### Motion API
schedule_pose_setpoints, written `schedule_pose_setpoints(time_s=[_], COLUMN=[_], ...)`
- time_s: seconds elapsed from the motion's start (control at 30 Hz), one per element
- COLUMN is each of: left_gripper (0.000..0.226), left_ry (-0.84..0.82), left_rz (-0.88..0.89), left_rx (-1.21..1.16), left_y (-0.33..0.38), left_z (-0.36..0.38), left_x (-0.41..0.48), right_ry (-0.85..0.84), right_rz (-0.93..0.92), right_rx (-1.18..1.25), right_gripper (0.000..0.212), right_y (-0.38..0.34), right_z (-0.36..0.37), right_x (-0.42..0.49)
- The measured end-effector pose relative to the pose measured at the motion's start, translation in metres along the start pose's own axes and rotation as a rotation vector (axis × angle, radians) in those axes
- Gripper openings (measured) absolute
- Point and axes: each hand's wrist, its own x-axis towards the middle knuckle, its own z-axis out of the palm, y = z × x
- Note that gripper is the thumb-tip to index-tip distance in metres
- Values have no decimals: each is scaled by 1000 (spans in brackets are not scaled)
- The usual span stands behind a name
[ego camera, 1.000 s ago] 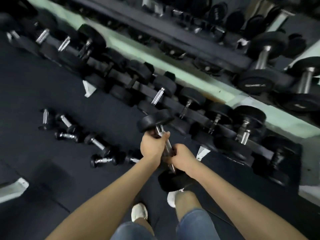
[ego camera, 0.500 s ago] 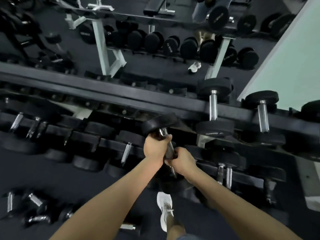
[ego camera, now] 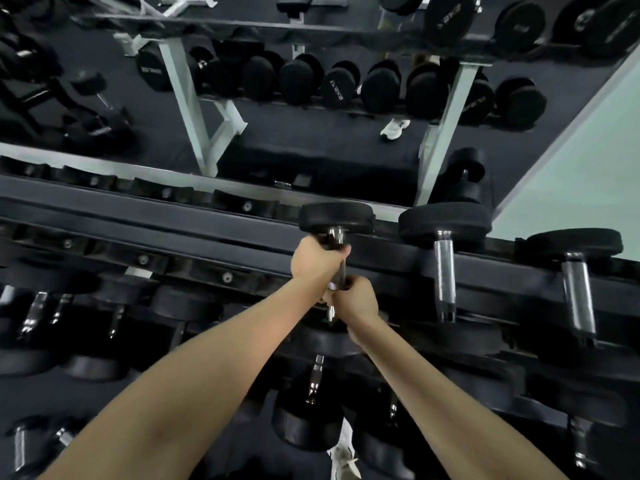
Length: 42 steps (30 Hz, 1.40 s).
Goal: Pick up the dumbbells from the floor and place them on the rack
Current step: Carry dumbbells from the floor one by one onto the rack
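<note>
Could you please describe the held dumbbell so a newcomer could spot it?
A long black rack crosses the view. At its top tier, left of the nearest racked dumbbell, is the held dumbbell. It alone is gripped: left hand near its far head, right hand lower on the handle.

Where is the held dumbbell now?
Head view, centre: the dumbbell, in the left hand and right hand, is at the rack, left of a larger racked dumbbell.

It is dim and bluish here; the black rack [ego camera: 207, 216] loses detail in shadow. My forearms [ego camera: 207, 393] and the pale wall [ego camera: 588, 161] catch the most light, and chrome on the dumbbell [ego camera: 336, 218] glints. The wide lens bows the rails, and the edges smear soft.
</note>
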Motion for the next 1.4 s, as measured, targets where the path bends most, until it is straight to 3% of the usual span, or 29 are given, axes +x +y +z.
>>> schedule_pose_setpoints(time_s=[0.33, 0.57, 0.7, 0.8, 1.1, 1.27, 1.4], left_gripper=[48, 54, 51, 47, 46, 32, 24], left_ry=[-139, -121, -177, -172, -6, 61, 130], left_rz=[85, 65, 70, 68, 4, -67, -136], left_rx=[271, 234, 219, 200, 12, -247, -394], left_y=[11, -1, 0, -4, -52, -111, -182], left_z=[16, 19, 16, 8, -58, -114, -166], left_x=[77, 86, 84, 82, 63, 35, -7], right_ry=[42, 76, 62, 53, 260, 353, 281], right_rz=[139, 188, 191, 171, -119, -402, -681], right_rx=[235, 246, 197, 41, -407, -386, -386], right_gripper=[14, 18, 9, 28, 60, 49, 34], right_y=[-11, -10, -18, -25, -36, -28, 5], right_z=[35, 40, 36, 37, 33, 65, 120], right_x=[72, 76, 69, 62, 12, -47, -106])
